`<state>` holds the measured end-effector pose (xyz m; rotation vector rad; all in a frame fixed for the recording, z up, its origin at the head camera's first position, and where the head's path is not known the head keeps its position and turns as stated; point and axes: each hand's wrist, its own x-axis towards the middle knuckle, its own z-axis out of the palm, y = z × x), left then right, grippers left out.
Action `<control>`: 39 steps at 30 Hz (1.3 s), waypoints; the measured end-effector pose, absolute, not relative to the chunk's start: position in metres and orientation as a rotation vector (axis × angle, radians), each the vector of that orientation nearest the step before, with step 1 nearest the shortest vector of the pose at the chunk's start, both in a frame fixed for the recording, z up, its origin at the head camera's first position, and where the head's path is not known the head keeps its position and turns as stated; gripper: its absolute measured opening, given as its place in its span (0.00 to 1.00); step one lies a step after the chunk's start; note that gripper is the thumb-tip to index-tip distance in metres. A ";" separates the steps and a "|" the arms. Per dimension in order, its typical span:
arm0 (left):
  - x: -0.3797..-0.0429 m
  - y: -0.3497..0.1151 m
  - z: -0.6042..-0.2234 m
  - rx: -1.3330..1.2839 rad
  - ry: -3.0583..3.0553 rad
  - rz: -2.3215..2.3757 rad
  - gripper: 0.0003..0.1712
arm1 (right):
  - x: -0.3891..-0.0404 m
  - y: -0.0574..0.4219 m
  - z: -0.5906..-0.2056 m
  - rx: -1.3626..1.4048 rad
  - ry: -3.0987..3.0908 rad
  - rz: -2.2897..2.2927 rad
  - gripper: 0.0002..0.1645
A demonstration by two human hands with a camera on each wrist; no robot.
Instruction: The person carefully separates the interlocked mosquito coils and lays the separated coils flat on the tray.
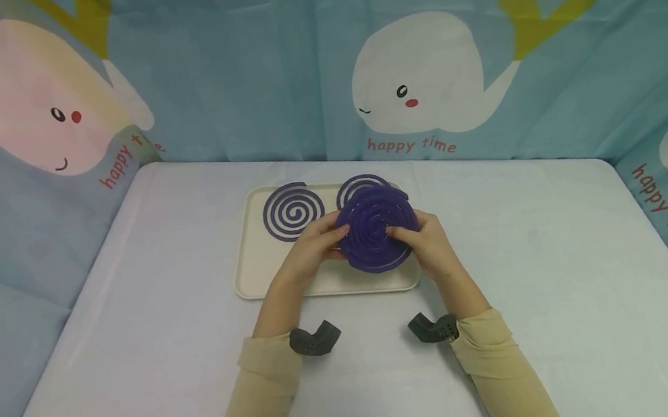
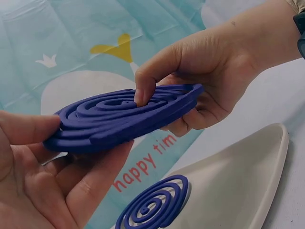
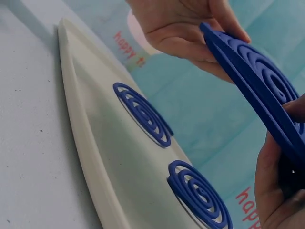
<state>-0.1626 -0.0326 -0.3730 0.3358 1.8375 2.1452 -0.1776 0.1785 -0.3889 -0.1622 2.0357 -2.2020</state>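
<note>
Above a cream tray (image 1: pixel 342 285), both hands hold a dense dark blue-purple mosquito coil (image 1: pixel 376 234), which looks like coils nested or stacked together. My left hand (image 1: pixel 309 248) grips its left edge, thumb on top and fingers underneath. The right hand (image 1: pixel 432 246) pinches the opposite side, its thumb pressing near the centre of the spiral in the left wrist view. On the tray's far left lies a single open mosquito coil (image 1: pixel 294 214). Another single coil (image 3: pixel 198 193) lies to its right, partly hidden behind the held coil in the head view.
The tray stands on a white-covered table (image 1: pixel 140 337). A blue curtain (image 1: pixel 271 72) with printed whales hangs behind and at the sides. Dark curved wrist devices (image 1: pixel 315 339) sit at both sleeve cuffs.
</note>
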 end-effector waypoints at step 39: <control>-0.162 -0.012 -0.384 -0.146 1.937 2.280 0.33 | -0.173 0.173 -0.391 -0.357 1.910 -2.356 0.21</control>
